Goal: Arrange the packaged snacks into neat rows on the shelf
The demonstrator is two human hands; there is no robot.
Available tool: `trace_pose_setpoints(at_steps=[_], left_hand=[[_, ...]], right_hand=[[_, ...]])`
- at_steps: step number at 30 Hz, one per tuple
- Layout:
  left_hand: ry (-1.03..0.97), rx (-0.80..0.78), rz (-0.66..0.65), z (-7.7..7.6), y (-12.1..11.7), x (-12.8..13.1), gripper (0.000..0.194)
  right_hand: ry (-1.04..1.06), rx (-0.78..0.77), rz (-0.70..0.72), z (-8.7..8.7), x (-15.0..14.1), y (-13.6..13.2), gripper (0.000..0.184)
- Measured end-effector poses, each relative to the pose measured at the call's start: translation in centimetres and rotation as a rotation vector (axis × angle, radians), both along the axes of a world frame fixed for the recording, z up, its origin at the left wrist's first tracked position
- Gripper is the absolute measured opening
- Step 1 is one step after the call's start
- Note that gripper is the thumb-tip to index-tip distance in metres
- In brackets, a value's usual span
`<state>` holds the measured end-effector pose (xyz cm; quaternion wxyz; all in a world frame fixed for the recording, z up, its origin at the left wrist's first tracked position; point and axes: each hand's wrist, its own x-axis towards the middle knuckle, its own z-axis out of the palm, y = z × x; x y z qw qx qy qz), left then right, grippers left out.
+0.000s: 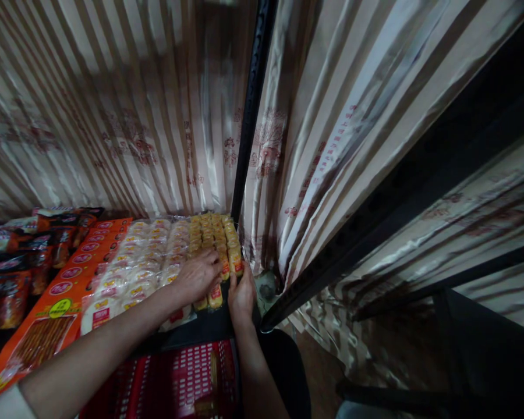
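Rows of small yellow packaged snacks (207, 224) lie on a dark shelf (209, 322), in clear wrappers with red labels. My left hand (199, 274) reaches across from the left, its fingers curled down onto the yellow packs; the fingertips are partly hidden, so what they grip cannot be made out. At the front of the rightmost row, my right hand (243, 297) has its thumb and fingers around either side of the end yellow pack (236, 265). Left of these rows are white round packaged snacks (133, 273) in clear film.
Orange snack bags (56, 308) and darker packs (39, 244) fill the shelf's left. Below is a red plastic basket (192, 378) with a few yellow items inside. A black upright post (250, 110) and striped curtain (157, 116) stand behind; a black frame bar (375, 221) slants at right.
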<state>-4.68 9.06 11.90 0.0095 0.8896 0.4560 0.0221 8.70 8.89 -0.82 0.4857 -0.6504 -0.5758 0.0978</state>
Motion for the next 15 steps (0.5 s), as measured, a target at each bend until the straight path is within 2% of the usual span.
trace_pose_setpoints(at_steps=[5, 10, 15], left_hand=[[0.026, 0.129, -0.191, -0.5, 0.9, 1.2, 0.022], [0.143, 0.097, -0.182, -0.7, 2.4, 2.9, 0.025], [0.182, 0.073, -0.214, -0.7, 3.2, 2.9, 0.019]], right_hand=[[0.003, -0.022, -0.001, 0.0, 0.0, 0.0, 0.037], [0.013, -0.022, 0.005, 0.0, 0.0, 0.0, 0.037], [-0.030, 0.047, 0.027, 0.0, -0.2, -0.5, 0.041]])
